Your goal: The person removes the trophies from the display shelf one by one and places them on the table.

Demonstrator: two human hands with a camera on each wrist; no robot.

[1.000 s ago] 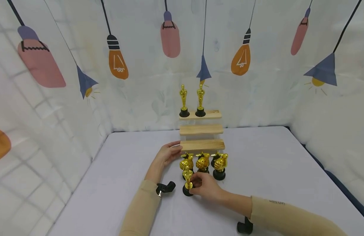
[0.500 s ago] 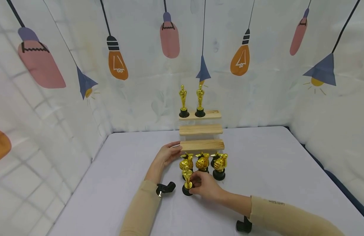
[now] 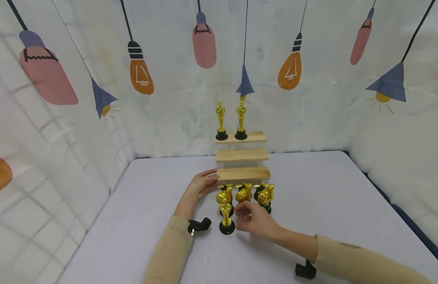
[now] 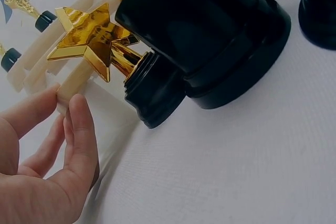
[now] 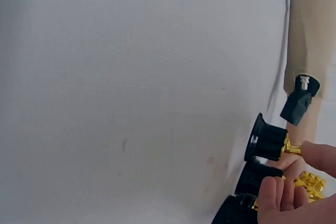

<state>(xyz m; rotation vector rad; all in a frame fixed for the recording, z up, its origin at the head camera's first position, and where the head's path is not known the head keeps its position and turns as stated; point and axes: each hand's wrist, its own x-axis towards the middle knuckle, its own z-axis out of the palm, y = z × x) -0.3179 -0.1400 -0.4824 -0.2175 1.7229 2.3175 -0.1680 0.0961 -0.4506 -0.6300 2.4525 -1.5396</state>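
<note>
My left hand pinches the left end of the lowest wooden shelf between thumb and fingers, and the left wrist view shows this grip at the plank's end. A small gold figure trophy with a round black base stands upright at the front left of a trophy group. My right hand is just right of it, fingers loosely bent, with a small gap to the trophy in the head view. Behind are rounded gold trophies on black bases. A gold star trophy stands close to the left hand.
Two gold figure trophies, a left one and a right one, stand on the top shelf. The middle shelf is a bare plank. A white cloth covers the table, and a lamp-printed curtain hangs behind.
My right hand has let go of the front figure trophy and moved slightly right; the trophy stays standing there. The left hand holds the shelf as before.
</note>
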